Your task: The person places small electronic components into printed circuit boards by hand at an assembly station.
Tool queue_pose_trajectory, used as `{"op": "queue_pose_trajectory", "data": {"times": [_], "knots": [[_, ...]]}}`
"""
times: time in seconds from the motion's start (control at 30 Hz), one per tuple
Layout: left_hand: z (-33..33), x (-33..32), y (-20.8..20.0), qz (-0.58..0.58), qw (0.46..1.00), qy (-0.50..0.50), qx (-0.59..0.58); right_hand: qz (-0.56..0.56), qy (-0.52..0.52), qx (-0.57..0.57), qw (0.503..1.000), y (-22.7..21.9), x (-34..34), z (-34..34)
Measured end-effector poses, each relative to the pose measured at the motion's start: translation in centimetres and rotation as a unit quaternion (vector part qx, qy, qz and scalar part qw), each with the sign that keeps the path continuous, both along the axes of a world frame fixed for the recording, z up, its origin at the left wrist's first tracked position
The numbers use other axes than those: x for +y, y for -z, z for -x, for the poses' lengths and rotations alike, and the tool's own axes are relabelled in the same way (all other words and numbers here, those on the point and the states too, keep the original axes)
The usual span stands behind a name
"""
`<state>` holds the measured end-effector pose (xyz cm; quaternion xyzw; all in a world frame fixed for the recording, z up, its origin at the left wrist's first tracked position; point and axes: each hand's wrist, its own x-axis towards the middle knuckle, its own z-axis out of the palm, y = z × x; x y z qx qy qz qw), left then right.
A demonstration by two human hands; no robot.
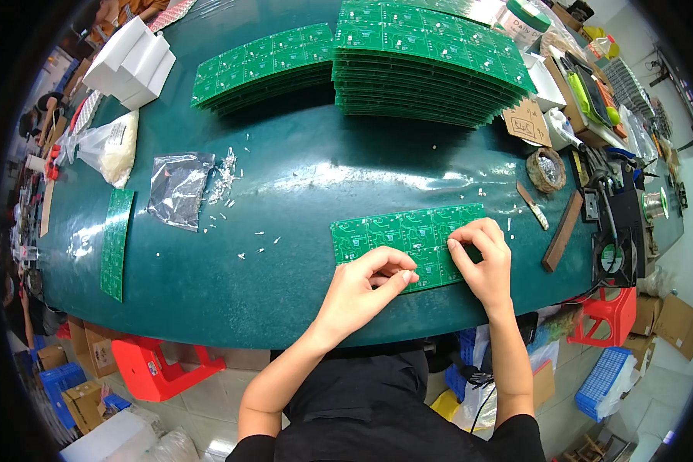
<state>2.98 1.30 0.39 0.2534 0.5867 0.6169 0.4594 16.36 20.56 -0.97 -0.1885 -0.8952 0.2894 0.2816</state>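
Observation:
A green circuit board panel [396, 235] lies flat on the table in front of me. My left hand [366, 289] is over its near left part, thumb and fingers pinched together; anything between the tips is too small to name. My right hand [487, 262] rests at the panel's right part, thumb and index finger closed near its surface, and what they hold, if anything, is hidden. Small white parts [223, 177] are scattered to the left beside a clear plastic bag [179, 189]; a few lie closer to the panel.
Stacks of green panels [431, 85] [266, 65] stand at the back. One more panel [115, 246] lies far left, near a bag of white parts [117, 150] and white boxes [131, 65]. On the right are a tape roll [546, 170], a knife [532, 205] and a wooden strip [563, 231].

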Motion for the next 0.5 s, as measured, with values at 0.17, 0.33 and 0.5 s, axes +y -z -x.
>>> {"op": "queue_pose_trajectory", "data": {"times": [0.17, 0.33, 0.5], "knots": [[-0.02, 0.02, 0.13, -0.001, 1.000, 0.001, -0.002, -0.037, 0.001, 0.002, 0.999, -0.25, -0.24, 0.11], [0.03, 0.00, 0.11, 0.003, 1.000, 0.002, -0.008, -0.050, -0.008, -0.005, 0.999, -0.19, -0.16, 0.18], [-0.02, 0.10, 0.17, -0.002, 1.000, 0.003, -0.012, -0.061, -0.013, -0.018, 0.998, -0.58, -0.15, 0.34]]}}
